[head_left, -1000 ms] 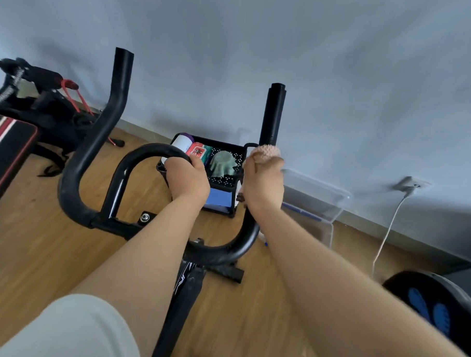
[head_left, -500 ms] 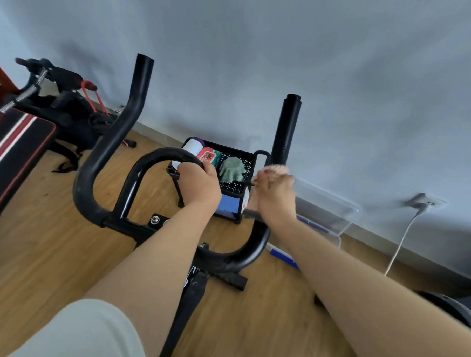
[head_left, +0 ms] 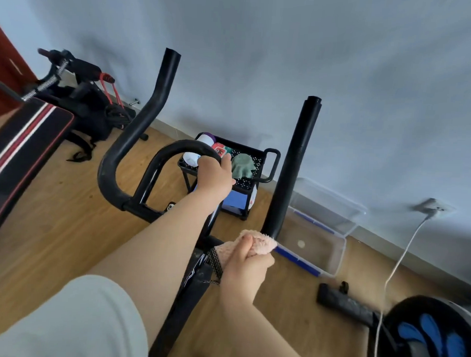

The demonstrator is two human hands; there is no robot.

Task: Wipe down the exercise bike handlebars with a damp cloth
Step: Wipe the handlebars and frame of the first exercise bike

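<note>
The black exercise bike handlebars (head_left: 139, 125) fill the middle of the view, with a left upright horn, a right upright horn (head_left: 294, 164) and an inner loop bar (head_left: 176, 148). My left hand (head_left: 215, 174) is closed around the top of the inner loop. My right hand (head_left: 248, 262) grips a pink fluffy cloth (head_left: 258, 242) wrapped around the lower bend of the right horn, near its base. The bar under the cloth is hidden.
A small black cart (head_left: 245, 173) with bottles and a green cloth stands behind the bars. A clear plastic bin (head_left: 321, 236) sits by the wall at right. A white cable (head_left: 403, 256) hangs from a wall socket. A black-and-red bench (head_left: 20, 147) is at left.
My right hand has slid the cloth down the right horn, from its middle to the lower bend. The view has shifted, with the bars now further right. My left hand stays on the loop.
</note>
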